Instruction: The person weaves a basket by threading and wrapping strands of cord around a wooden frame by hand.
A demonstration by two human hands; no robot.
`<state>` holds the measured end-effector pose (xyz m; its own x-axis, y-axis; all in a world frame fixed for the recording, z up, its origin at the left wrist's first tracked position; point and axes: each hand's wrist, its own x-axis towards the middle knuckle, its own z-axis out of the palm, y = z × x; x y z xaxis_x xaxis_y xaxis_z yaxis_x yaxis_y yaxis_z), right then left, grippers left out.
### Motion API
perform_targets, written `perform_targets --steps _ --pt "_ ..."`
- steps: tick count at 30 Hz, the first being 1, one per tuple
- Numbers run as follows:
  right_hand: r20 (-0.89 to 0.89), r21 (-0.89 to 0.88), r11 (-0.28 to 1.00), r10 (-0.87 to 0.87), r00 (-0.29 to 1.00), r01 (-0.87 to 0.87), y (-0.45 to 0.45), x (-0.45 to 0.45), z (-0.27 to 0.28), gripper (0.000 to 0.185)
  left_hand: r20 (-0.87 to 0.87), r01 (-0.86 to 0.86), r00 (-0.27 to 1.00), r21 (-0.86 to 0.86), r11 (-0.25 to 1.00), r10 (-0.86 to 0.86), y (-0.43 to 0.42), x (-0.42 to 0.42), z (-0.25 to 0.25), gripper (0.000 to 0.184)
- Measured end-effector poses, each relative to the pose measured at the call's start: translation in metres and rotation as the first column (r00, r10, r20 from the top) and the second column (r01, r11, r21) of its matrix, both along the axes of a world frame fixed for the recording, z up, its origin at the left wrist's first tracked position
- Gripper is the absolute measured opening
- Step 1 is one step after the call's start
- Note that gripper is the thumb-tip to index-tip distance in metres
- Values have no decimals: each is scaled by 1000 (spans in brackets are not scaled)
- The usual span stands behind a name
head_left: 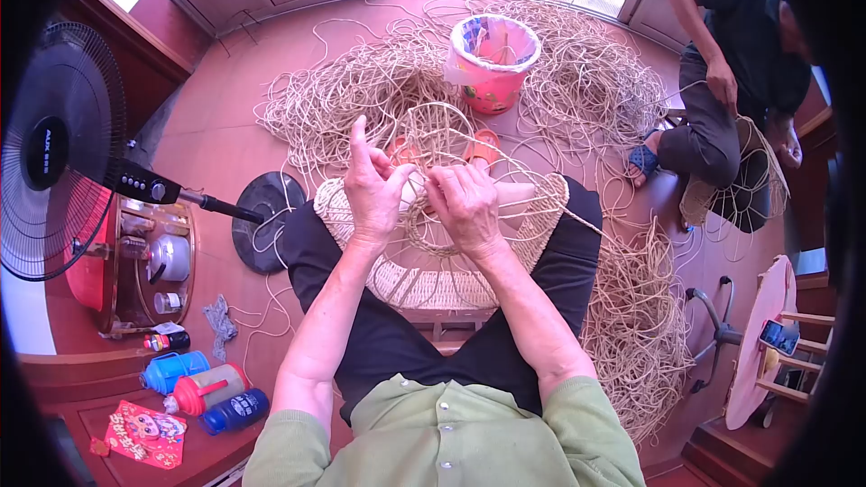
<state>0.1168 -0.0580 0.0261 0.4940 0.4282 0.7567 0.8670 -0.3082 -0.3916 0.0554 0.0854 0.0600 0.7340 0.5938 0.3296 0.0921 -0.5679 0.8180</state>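
A partly woven piece of pale cord (pixel 433 280) lies across my lap, curved like a U, with loose strands running over its middle. Above its left part is my left hand (pixel 374 185), index finger raised and thumb apart from it; whether a strand lies between the other fingers is too small to tell. My right hand (pixel 465 203) is closed on pale cord (pixel 532 203) near the centre of the piece, its fingertips close to my left thumb. Several strands stretch from there to the right, and a loop of cord arches above both hands.
Heaps of cord (pixel 631 307) cover the floor ahead and right, around a pink bucket (pixel 492 81). A fan (pixel 54 149) stands left, above bottles (pixel 207 388). At right a seated person (pixel 740 81) holds woven cord, near a round pink board (pixel 762 343).
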Motion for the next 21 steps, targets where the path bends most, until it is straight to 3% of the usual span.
perform_targets --steps 2,5,7,10,13,14,17,18,21 --pt "6 -44 999 -7 1000 7 0 -1 0 23 -94 18 995 -13 1000 -19 3 0 -1 105" --pt "34 -108 994 -18 999 22 3 -2 2 20 -397 33 917 -32 999 -43 13 14 19 108" --pt "48 -150 987 -51 998 58 4 -2 4 18 -411 39 891 -357 933 -194 25 24 35 115" --pt "6 -130 989 -73 997 73 6 -4 2 18 -223 189 871 -671 717 -439 45 23 38 123" --pt "13 -143 987 -70 997 71 7 -5 -3 18 -341 237 797 -583 777 -499 42 26 31 119" --pt "24 -151 986 -61 998 64 6 -4 -3 17 -394 212 809 -497 842 -436 34 32 27 122" --pt "10 -199 979 -32 999 33 4 -8 -1 18 -240 229 883 -528 818 -402 33 29 18 122" --pt "4 -203 978 -39 999 39 4 -11 0 21 -124 228 903 -674 703 -412 35 30 13 122" --pt "-20 -216 975 -56 998 50 -1 -21 -2 27 -12 272 894 -780 563 -449 38 32 2 122"
